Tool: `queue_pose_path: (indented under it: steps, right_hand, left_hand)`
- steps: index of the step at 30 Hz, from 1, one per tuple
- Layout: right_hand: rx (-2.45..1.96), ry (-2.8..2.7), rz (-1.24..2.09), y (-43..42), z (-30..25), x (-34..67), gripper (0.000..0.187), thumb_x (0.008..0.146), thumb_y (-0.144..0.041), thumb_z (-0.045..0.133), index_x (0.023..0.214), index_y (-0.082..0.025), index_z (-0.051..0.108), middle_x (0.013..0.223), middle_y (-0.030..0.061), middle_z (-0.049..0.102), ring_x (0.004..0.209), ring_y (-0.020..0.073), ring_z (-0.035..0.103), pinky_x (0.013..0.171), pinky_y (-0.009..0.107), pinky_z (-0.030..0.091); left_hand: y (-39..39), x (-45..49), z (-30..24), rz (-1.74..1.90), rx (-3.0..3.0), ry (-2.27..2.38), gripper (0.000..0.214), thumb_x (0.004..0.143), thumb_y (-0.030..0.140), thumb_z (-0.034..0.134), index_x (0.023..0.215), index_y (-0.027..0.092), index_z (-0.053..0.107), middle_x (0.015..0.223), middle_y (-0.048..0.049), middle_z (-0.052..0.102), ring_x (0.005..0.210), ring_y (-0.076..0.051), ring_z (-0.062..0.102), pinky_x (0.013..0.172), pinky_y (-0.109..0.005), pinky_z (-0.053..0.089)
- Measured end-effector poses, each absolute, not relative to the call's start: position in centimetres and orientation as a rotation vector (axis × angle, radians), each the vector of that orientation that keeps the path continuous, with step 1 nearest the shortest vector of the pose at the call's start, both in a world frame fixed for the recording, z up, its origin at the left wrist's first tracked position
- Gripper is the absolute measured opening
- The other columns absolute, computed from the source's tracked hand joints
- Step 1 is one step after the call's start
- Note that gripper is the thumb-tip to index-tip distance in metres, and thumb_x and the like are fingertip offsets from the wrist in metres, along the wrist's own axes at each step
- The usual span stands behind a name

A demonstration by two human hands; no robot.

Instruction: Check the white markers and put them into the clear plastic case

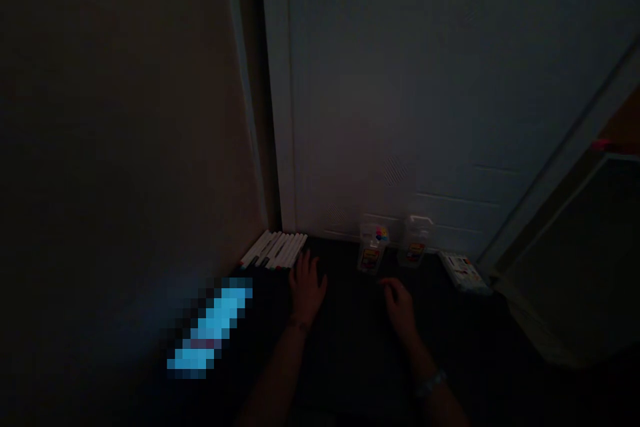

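Fingers of left hand (307, 290) spread at row of white markers (285, 250); right hand (400, 307) curled

Left fingers are fanned, tips just beside the row's right end; contact cannot be confirmed. On the right hand, thumb and forefinger nearly meet; whether they pinch anything cannot be told in this light. The markers lie side by side on the dark tabletop (350, 353), at its far left corner.

Step in hand, as judged: arranging or picking from the row. Work on the end marker would call for a narrow fingertip grip that leaves its neighbour undisturbed.

Surroundings: a clear container (373, 250) with a label stands ahead of the right hand, a second container (416, 243) beside it, and a flat pack (464, 272) farther right. A glowing, pixelated panel (213, 327) lies nearer, left of the left hand. The pale wall panel (370, 93) limits reach behind the row. Poor light is the chief hindrance.
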State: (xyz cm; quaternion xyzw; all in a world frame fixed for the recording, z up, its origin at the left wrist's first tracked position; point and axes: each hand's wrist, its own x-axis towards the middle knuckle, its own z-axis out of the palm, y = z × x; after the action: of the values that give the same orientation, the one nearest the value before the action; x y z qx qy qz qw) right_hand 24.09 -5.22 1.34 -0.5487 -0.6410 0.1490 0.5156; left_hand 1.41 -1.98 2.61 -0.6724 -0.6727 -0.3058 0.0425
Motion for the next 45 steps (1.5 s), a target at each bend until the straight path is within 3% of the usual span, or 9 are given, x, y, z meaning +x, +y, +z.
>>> queue_pose_path:
  steps: [2,10,14,20,26,30,35,42,45]
  right_hand:
    - [-1.324,-1.521,0.396,-5.1,1.5,24.1,0.026,0.084,-0.026,0.037,0.087,-0.023,0.062,0.088,0.0053,0.063,0.084,0.0216,0.058,0.076,0.035,0.044]
    - [-1.342,-1.486,0.441,-5.7,2.2,23.9,0.027,0.083,-0.027,0.037,0.087,-0.022,0.063,0.080,0.0030,0.064,0.075,0.0188,0.060,0.069,0.029,0.045]
    - [-1.340,-1.480,0.442,-5.8,2.5,23.9,0.027,0.082,-0.026,0.037,0.087,-0.022,0.063,0.078,0.0024,0.064,0.073,0.0180,0.060,0.066,0.028,0.045]
    - [-1.337,-1.475,0.412,-5.8,2.4,23.9,0.027,0.081,-0.026,0.037,0.085,-0.023,0.064,0.076,0.0015,0.064,0.070,0.0179,0.059,0.065,0.028,0.045]
    - [-1.337,-1.481,0.408,-5.6,2.2,23.9,0.027,0.081,-0.026,0.037,0.085,-0.023,0.063,0.077,0.0017,0.064,0.072,0.0180,0.060,0.065,0.028,0.045]
    - [-1.328,-1.486,0.414,-5.6,2.2,24.0,0.028,0.082,-0.026,0.036,0.086,-0.023,0.063,0.077,0.0015,0.064,0.073,0.0180,0.060,0.066,0.028,0.045]
    - [-1.331,-1.486,0.426,-5.6,2.2,24.0,0.028,0.083,-0.026,0.036,0.086,-0.022,0.063,0.076,0.0016,0.064,0.072,0.0173,0.059,0.065,0.027,0.044]
    - [-1.332,-1.457,0.475,-5.2,1.7,24.0,0.025,0.083,-0.027,0.039,0.086,-0.021,0.063,0.073,0.0016,0.062,0.068,0.0158,0.058,0.063,0.024,0.043]
    - [-1.288,-1.446,0.523,-5.4,1.8,23.8,0.026,0.085,-0.031,0.039,0.097,-0.021,0.060,0.074,0.0012,0.061,0.068,0.0149,0.057,0.062,0.023,0.042]
  left_hand:
    - [-1.6,0.7,2.1,-0.834,-1.974,-2.134,0.048,0.082,0.034,0.043,0.126,0.013,0.043,0.139,-0.0160,0.033,0.131,-0.030,0.019,0.101,-0.049,0.018]
    - [-0.9,0.6,1.0,-0.736,-1.889,-2.147,0.048,0.083,0.040,0.042,0.123,0.014,0.047,0.146,-0.0177,0.018,0.133,-0.032,0.015,0.100,-0.051,0.019]
    - [-0.8,0.7,1.2,-0.679,-1.866,-2.180,0.049,0.082,0.041,0.042,0.123,0.014,0.047,0.142,-0.0197,0.026,0.133,-0.032,0.015,0.100,-0.052,0.019]
    - [-1.0,0.7,1.3,-0.724,-1.888,-2.168,0.045,0.083,0.041,0.041,0.121,0.017,0.049,0.139,-0.0172,0.030,0.122,-0.034,0.030,0.091,-0.049,0.030]
    - [-1.2,0.4,1.5,-0.728,-1.975,-2.128,0.033,0.085,0.036,0.041,0.112,0.023,0.053,0.113,-0.0107,0.048,0.101,-0.027,0.044,0.079,-0.040,0.036]
    - [-1.0,0.2,1.3,-0.682,-2.013,-2.094,0.027,0.086,0.036,0.039,0.098,0.018,0.056,0.100,-0.0101,0.052,0.091,-0.024,0.049,0.074,-0.034,0.038]
    - [-0.7,0.4,1.1,-0.728,-2.075,-2.055,0.024,0.088,0.032,0.038,0.094,0.014,0.052,0.093,-0.0111,0.056,0.085,-0.021,0.055,0.073,-0.030,0.039]
    - [-1.3,0.9,2.8,-1.303,-2.210,-2.177,0.031,0.093,0.033,0.022,0.112,0.017,0.040,0.075,-0.0047,0.062,0.063,-0.016,0.060,0.055,-0.023,0.038]
    - [-2.3,1.6,3.8,-1.254,-2.481,-2.029,0.035,0.092,0.038,0.023,0.114,0.021,0.043,0.074,-0.0027,0.064,0.063,-0.016,0.061,0.055,-0.022,0.037]
